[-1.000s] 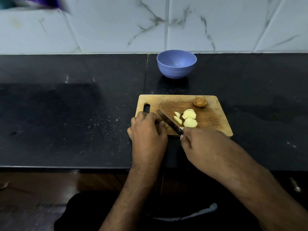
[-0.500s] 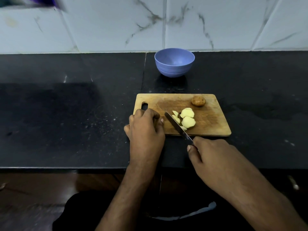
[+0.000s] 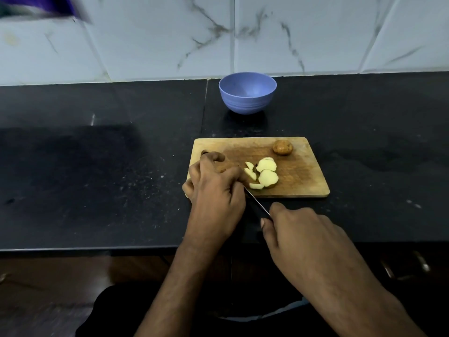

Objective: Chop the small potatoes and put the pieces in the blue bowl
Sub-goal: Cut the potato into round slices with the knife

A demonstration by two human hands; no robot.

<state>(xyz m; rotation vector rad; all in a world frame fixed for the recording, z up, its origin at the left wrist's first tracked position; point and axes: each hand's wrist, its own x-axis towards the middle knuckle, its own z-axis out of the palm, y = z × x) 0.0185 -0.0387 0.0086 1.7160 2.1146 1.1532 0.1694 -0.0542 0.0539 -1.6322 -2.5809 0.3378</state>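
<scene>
Table: black stone, scratched, seam down the middle.
Wall: white marble tiles.
Writing: none legible.
Left hand: fingers curled on board.
Right hand: gripping knife.

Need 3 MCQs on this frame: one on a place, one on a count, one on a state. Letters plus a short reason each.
1. Where does the whole potato lie?
A. in the bowl
B. far right part of the cutting board
C. on the counter

2. How many unpeeled whole potatoes show on the board?
A. one
B. three
C. none

3. What is in the blue bowl?
A. potato slices
B. water
C. nothing visible

Key: 1 B, it sits near the board's far right corner. 2 A, only one brown potato shows beside the pale slices. 3 C, the bowl's inside shows bare blue.
</scene>
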